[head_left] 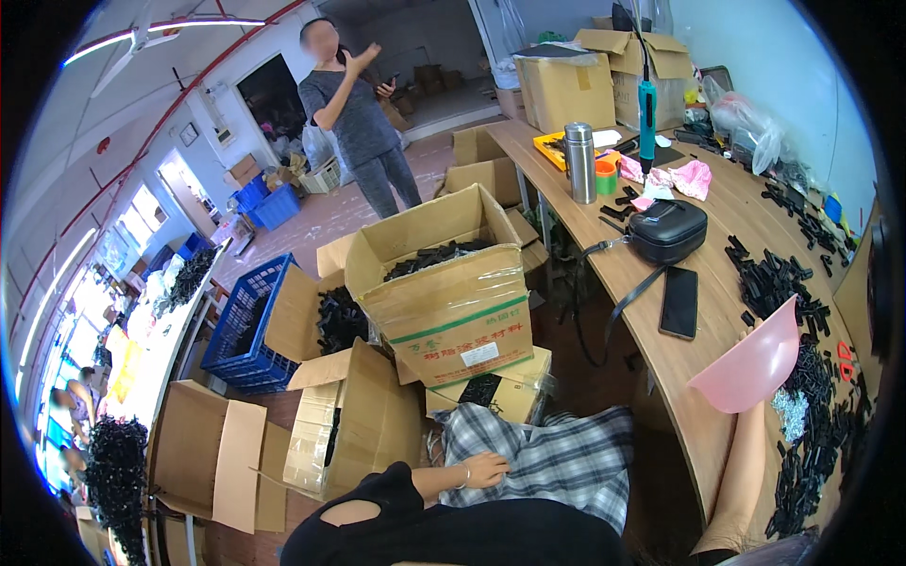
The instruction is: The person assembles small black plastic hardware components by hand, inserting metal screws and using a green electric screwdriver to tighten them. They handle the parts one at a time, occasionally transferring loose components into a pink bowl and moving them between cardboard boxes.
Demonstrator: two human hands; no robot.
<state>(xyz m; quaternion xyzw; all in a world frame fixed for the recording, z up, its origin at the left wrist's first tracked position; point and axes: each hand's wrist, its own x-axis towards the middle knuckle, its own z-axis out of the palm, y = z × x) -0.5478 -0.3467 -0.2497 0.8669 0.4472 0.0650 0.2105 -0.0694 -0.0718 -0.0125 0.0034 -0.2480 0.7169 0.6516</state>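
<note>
My left hand (486, 469) lies on the grey-and-white plaid cloth (566, 462) over my lap, fingers loosely stretched and holding nothing. On the right, my right forearm (738, 472) reaches over the table to a pink plastic bowl (750, 363), which is tilted on its side. My right hand is mostly hidden behind the bowl and appears to grip it. Close by lie a small heap of silvery screw-like pieces (789, 415) and many small black plastic parts (779, 288). A red-handled tool (845, 361) lies farther right.
On the wooden table (604, 236) are a phone (679, 303), a black case (668, 229), a steel flask (580, 162) and a hanging teal electric screwdriver (646, 123). Cardboard boxes (462, 321) with black parts and a blue crate (250, 325) stand left. A person (354, 118) stands beyond.
</note>
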